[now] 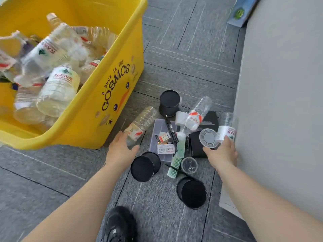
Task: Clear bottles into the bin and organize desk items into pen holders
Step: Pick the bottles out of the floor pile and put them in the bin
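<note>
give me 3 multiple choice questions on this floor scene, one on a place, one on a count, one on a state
1. Where is the yellow bin relative to the black pen holders? A) left of them B) right of them C) on top of them
2. How many black pen holders are on the floor? A) one B) three C) five
3. What state is the bin in? A) empty B) lidded C) holding many bottles

1 A, it fills the view's upper left; 2 B, one far, two nearer; 3 C, clear bottles pile inside.
</note>
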`<state>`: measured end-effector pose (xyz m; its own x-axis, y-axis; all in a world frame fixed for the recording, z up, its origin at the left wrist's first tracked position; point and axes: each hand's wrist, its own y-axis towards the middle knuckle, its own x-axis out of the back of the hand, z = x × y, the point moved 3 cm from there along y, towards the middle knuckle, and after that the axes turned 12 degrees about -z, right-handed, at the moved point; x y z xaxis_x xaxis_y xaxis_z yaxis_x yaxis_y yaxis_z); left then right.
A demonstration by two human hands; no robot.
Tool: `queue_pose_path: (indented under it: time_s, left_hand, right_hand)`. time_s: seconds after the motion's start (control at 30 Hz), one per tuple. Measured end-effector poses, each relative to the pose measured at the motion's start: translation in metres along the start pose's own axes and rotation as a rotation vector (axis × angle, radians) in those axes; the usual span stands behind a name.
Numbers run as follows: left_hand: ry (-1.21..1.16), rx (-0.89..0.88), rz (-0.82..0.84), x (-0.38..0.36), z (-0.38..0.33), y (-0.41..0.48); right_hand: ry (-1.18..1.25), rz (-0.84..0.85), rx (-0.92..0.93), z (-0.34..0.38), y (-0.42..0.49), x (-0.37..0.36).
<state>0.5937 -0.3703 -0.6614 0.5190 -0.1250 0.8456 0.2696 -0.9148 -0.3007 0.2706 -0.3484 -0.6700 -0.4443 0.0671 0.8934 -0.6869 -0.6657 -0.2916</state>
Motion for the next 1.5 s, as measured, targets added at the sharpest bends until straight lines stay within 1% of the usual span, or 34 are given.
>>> queue_pose_path:
  time_s: [0.1,0.2,0.3,0.4,0.53,0.63,0.77,0.87,0.97,1.03,1.17,1.3,1.37,1.5]
  left_hand:
    - [0.082,-0.022,0.009,-0.020,0.008,0.025]
    - [0.165,-0.022,-0.008,-0.033,0.014,0.046]
    - [0.156,0.057,0.034,-0.042,0.019,0.062]
    - [0.089,0.143,0.055,-0.050,0.026,0.068]
    - [0.102,0.181,0.051,-0.058,0.031,0.059]
    - [0.101,0.178,0.044,-0.059,0.029,0.058]
    - [0.031,0.146,0.023,-0.051,0.019,0.054]
    - [-0.057,0.098,-0.021,-0.037,0.003,0.043]
    - [-0.233,0.056,-0.064,-0.014,-0.014,0.027]
    - [-0.317,0.049,-0.088,0.005,-0.024,0.012]
    - [-0.406,0.058,-0.157,0.048,-0.042,-0.021]
    - [-0.389,0.036,-0.174,0.078,-0.044,-0.046]
    - [-0.353,0.036,-0.166,0.083,-0.038,-0.051]
    - [-0.303,0.085,-0.134,0.070,-0.021,-0.044]
  right_hand:
    - [-0.011,-0.058,0.022,-0.007,0.014,-0.017]
    - [0.017,-0.119,-0.031,-0.013,0.023,-0.028]
    - [0.005,-0.171,-0.039,-0.012,0.023,-0.031]
    - [0.009,-0.243,-0.016,-0.010,0.024,-0.029]
    - [0.030,-0.276,-0.002,-0.009,0.026,-0.030]
    - [0.031,-0.240,-0.002,-0.013,0.027,-0.034]
    - [-0.022,-0.205,0.058,-0.014,0.027,-0.031]
    - [0.035,-0.175,-0.029,-0.016,0.025,-0.030]
    - [0.128,-0.177,-0.063,-0.017,0.011,-0.028]
    - [0.192,-0.149,-0.089,-0.016,-0.001,-0.026]
    - [0.315,-0.090,-0.182,-0.010,-0.019,-0.011]
    - [0.271,-0.051,-0.197,-0.002,-0.028,0.007]
    - [0.241,0.002,-0.204,0.001,-0.032,0.007]
    - [0.243,0.099,-0.189,0.012,-0.030,-0.014]
